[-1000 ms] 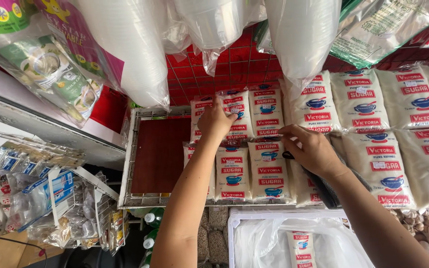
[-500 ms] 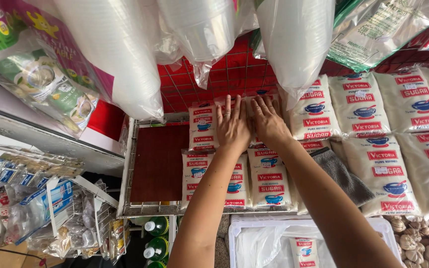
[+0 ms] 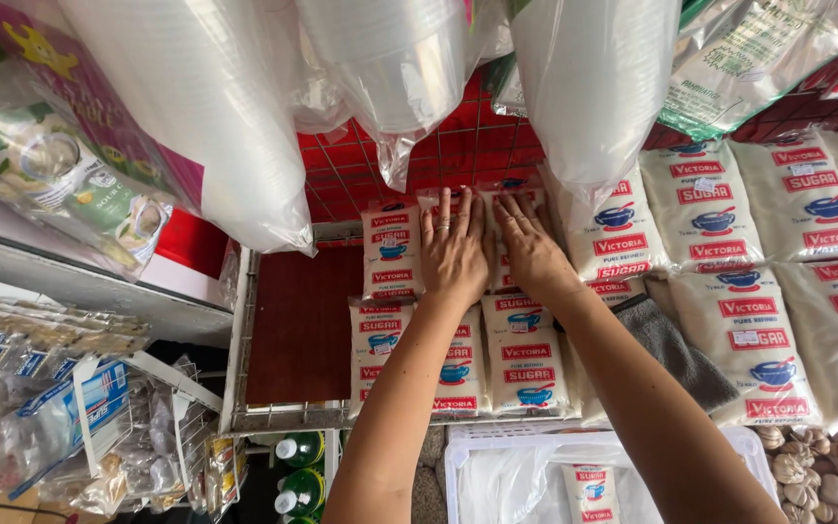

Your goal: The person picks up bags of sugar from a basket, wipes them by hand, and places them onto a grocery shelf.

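From the head camera, both hands lie flat, side by side, on the small white sugar bags in the back row of a wire shelf tray. The left hand has its fingers spread and presses palm-down, gripping nothing; the right hand lies just beside it, fingers straight and close together, also pressing flat with nothing pinched. Taking the tray as the landmark: the pressed bags sit at its far edge against a red wire grid, with another small bag touching them on the left. Nearer the front rim lies a second row of small bags, packed edge to edge. The left part of the tray shows a bare dark red floor, the only open room in it. To the right of the tray, larger sugar bags fill the shelf, and a grey cloth lies beside the right forearm. Above the tray, hanging clear plastic bags crowd the space over the hands. Below its front rim stand green bottles.
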